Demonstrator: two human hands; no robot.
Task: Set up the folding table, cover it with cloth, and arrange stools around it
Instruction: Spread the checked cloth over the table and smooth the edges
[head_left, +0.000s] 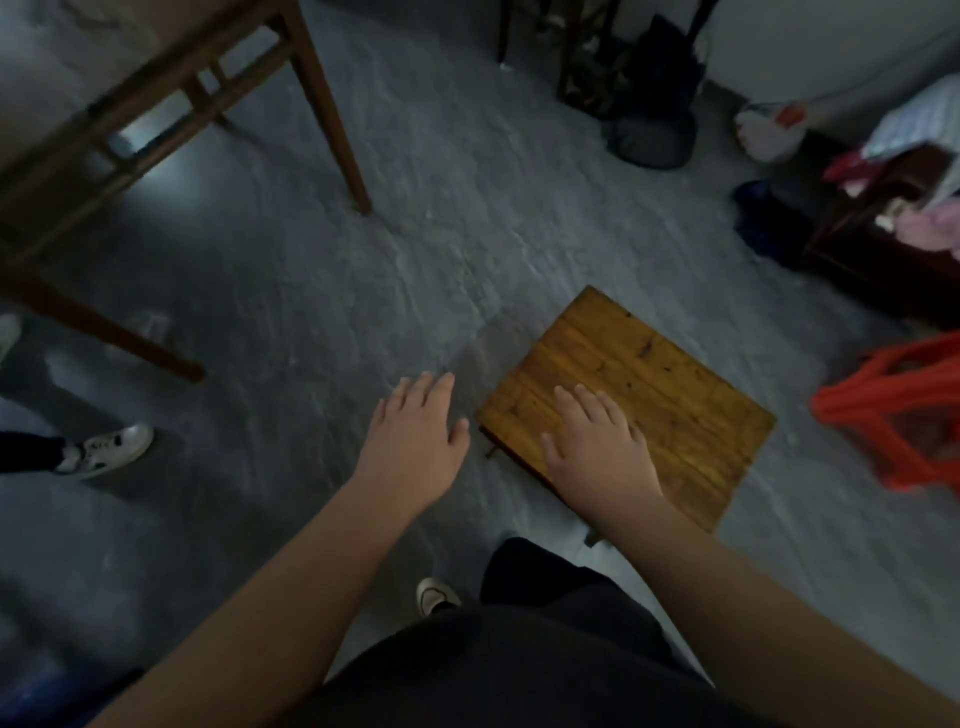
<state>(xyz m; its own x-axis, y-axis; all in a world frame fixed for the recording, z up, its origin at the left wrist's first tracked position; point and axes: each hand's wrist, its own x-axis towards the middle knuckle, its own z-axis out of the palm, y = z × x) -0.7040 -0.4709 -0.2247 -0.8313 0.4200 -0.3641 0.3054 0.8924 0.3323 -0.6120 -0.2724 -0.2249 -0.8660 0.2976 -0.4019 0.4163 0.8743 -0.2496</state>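
Both hands reach forward, palms down. The left hand (415, 441) hangs over the bare floor (415, 234) with its fingers straight and close together, holding nothing. The right hand (597, 447) lies flat over the near corner of the wooden stool (675, 395), fingers straight and slightly spread, gripping nothing; whether the palm actually presses the seat cannot be told.

The stool's seat is a rectangle of yellow-brown planks, grain running lengthwise, with dark knots and small nicks. It stands on the grey, rough-streaked concrete floor just in front of the person's dark trousers. Well apart at upper left are the counter's (332, 104) slim brown wooden legs and rails, square in section. At the right edge sits an orange plastic stool (893, 410), blurred. Behind it a dark red wooden chest (883, 249) holds crumpled pale cloth. A white sneaker (111, 447) shows at the left edge.
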